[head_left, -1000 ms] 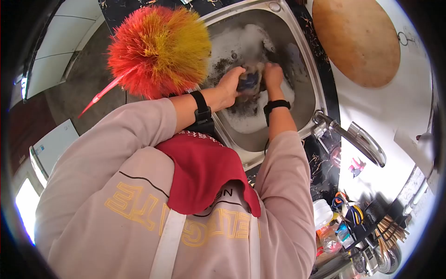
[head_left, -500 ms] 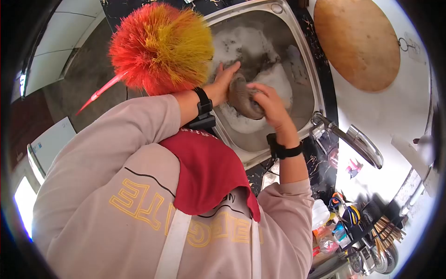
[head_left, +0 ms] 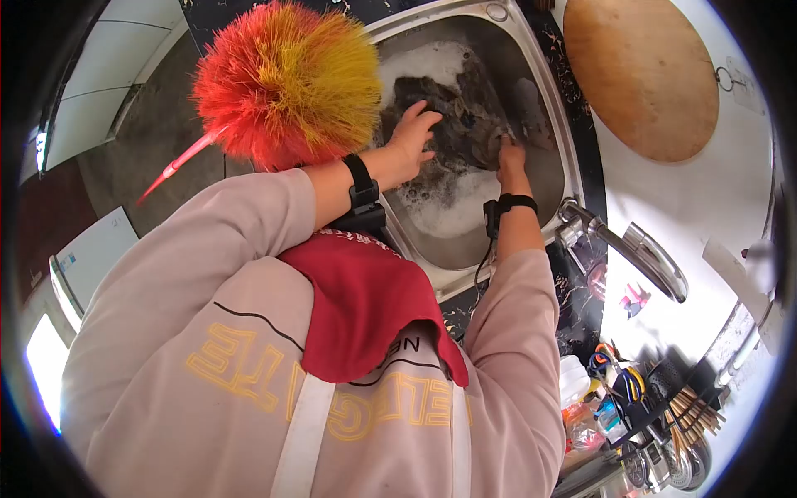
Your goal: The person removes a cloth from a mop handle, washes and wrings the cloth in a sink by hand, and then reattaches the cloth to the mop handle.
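A dark grey-brown cloth (head_left: 461,116) lies spread in sudsy water in the metal sink (head_left: 554,108). Over its left side, my left hand (head_left: 408,141) is open with fingers apart, holding nothing. My right hand (head_left: 511,159) reaches down at the cloth's right side, its fingers closed on the wet fabric; the fingertips are partly hidden. White foam (head_left: 452,203) floats below and above the cloth. Each wrist wears a black strap.
A red and yellow bristle duster (head_left: 286,87) stands left of the sink, near my left forearm. To the right are the faucet (head_left: 627,249) and a round wooden board (head_left: 643,79) against the wall. Scissors and chopsticks (head_left: 693,415) sit in holders at lower right.
The bunched cloth between my hands has gone down into the water and spread out. My left hand has come off it and opened; my right hand has moved slightly right and upward in view.
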Available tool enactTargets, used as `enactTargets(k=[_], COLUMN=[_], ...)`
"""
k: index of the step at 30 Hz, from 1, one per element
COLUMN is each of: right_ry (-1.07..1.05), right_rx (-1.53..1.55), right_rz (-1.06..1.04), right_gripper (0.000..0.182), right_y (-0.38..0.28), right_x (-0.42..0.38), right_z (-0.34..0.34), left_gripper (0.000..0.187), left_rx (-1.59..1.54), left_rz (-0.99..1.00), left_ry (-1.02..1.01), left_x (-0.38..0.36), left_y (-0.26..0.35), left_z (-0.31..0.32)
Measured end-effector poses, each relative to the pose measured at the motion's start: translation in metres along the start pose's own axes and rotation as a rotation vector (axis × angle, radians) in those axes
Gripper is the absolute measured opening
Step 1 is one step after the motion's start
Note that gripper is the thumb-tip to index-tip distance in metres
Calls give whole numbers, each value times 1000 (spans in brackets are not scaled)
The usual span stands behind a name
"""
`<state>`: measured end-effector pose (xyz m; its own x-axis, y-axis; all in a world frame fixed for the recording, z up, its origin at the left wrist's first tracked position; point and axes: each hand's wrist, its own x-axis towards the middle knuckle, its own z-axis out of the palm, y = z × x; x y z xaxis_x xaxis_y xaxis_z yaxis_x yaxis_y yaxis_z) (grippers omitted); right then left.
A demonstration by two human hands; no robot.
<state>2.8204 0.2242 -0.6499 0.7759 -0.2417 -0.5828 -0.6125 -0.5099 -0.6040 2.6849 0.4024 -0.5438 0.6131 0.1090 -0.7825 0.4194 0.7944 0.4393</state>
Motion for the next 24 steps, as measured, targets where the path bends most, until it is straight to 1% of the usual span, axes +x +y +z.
enactTargets(k=[1,2,3,5,6,8,9,11,12,13,15,16,17,19,20,21,22,23,24], right_ry=[3,-176,-357,-617,-621,-791,-792,-848,-723,-717,-212,-169,-128,-144,-157,-169,-170,-58,53], right_rx=[-1,-3,-4,-87,-85,-95,-93,-151,-191,-192,-516,-541,-563,-709,-603,-500,-507,-190,126], right_rz=[3,-126,-259,-326,-326,-613,-614,-771,-825,-821,-857,-770,-684,-618,-645,-674,-679,-394,-104], right_gripper=[36,34,32,28,28,23,23,20,22,22,24,24,24,27,29,31,31,33,35], right_y=[-1,-1,-7,-42,-58,-81,-83,-80,-69,-56,-29,-23,-19,1,16,23,15,9,4], right_x=[-12,-25,-41,-89,-117,-164,-178,-199,-203,-196,-166,-147,-126,-77,-48,-29,-32,-36,-39], right_z=[-4,-4,-5,-22,-33,-49,-50,-46,-32,-17,16,21,22,13,3,-4,-12,-22,-28], left_gripper=[67,74,74,84,84,92,92,94,82,71,42,25,25,24,41,41,50,60,72], left_rx=[39,80,83,78,79,-72,-71,31,16,2,-248,-94,-91,-121,-35,-39,22,81,77], left_rz=[-40,-79,-79,-128,-127,-118,-117,-127,-110,-92,-278,-268,-270,-240,-172,-167,-165,-164,-152], left_ry=[56,108,104,147,151,61,62,20,50,81,91,237,240,-108,-61,-62,-47,-31,-83], left_x=[4,9,8,0,0,2,-6,-32,-17,-2,20,-5,-5,-3,-11,-14,-16,-18,-10], left_y=[-4,-8,-8,-5,-5,-2,3,14,-3,-20,-30,-11,-16,-22,-20,-10,-4,0,-2], left_z=[-5,-8,-5,0,-1,-4,-3,0,-8,-16,-22,1,3,1,14,18,21,23,12])
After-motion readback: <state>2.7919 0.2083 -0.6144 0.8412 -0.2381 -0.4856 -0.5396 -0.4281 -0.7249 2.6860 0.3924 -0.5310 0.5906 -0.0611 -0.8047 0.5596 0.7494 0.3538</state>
